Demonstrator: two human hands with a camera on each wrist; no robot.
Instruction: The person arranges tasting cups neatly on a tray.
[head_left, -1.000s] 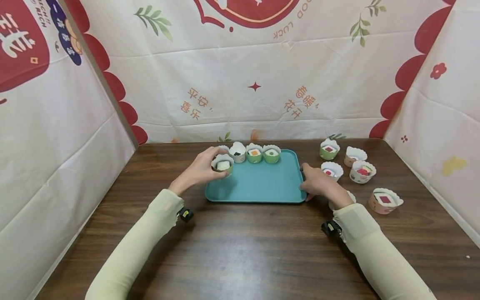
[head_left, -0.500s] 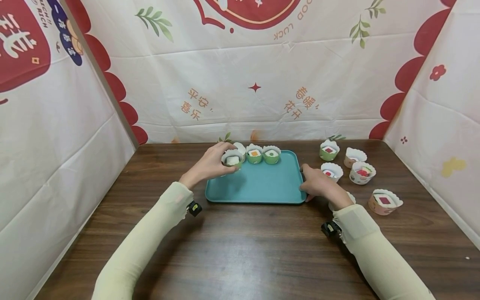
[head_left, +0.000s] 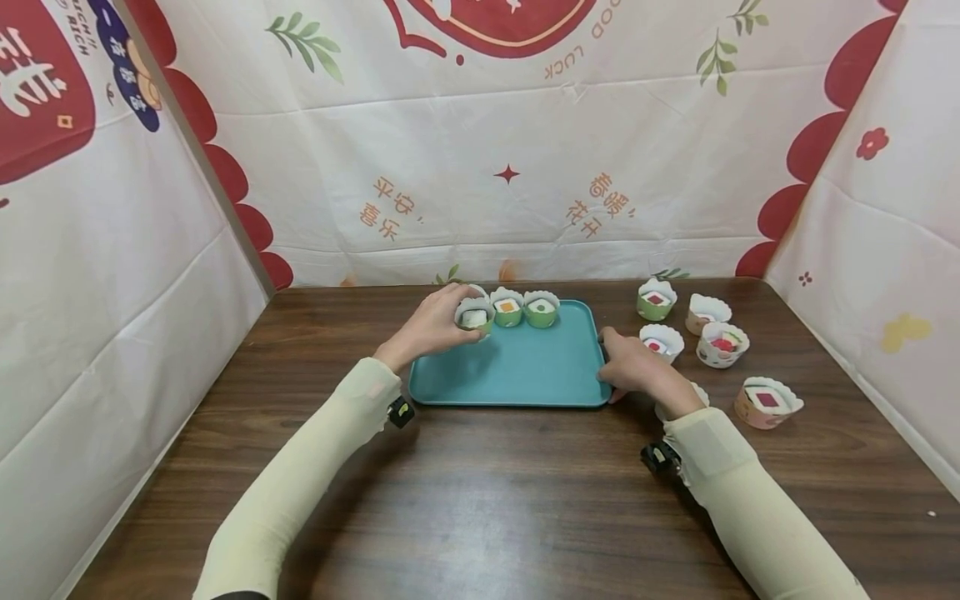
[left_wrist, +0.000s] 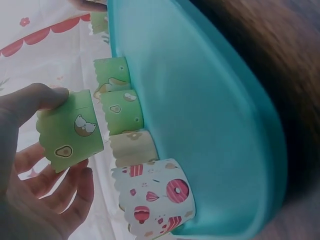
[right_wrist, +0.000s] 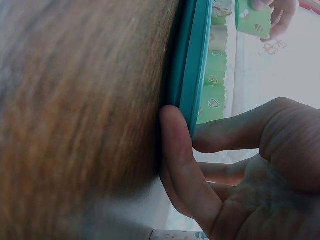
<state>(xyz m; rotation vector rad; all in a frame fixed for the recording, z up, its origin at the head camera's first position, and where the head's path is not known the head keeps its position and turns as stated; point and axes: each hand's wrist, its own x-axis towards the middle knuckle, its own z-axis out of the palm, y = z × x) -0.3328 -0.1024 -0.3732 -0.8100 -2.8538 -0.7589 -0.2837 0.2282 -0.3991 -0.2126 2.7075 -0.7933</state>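
Observation:
Between thumb and fingers, my left hand [head_left: 435, 323] holds a green paper baking cup [left_wrist: 74, 131] with an avocado print and a white block inside. In the left wrist view the cup is raised above the teal tray [left_wrist: 205, 115], apart from its surface. Along the tray's far edge stand two green cups [head_left: 542, 308], a beige cup [left_wrist: 134, 148] and a white patterned cup [left_wrist: 155, 197]; my left hand hides part of this row in the head view. At the tray's right end, my right hand [head_left: 637, 365] pinches the rim, thumb above and fingers beneath.
Right of the tray, several filled paper cups stand on the brown wooden table [head_left: 480, 500], among them a green cup [head_left: 656, 300], a white cup [head_left: 722, 344] and a pink cup [head_left: 767, 402]. One cup is partly behind my right wrist. White printed cloth [head_left: 480, 125] encloses the table.
My left hand has carried the green baking cup rightward over the tray's back row, now covering more of the white and beige cups. The right hand keeps its hold on the tray.

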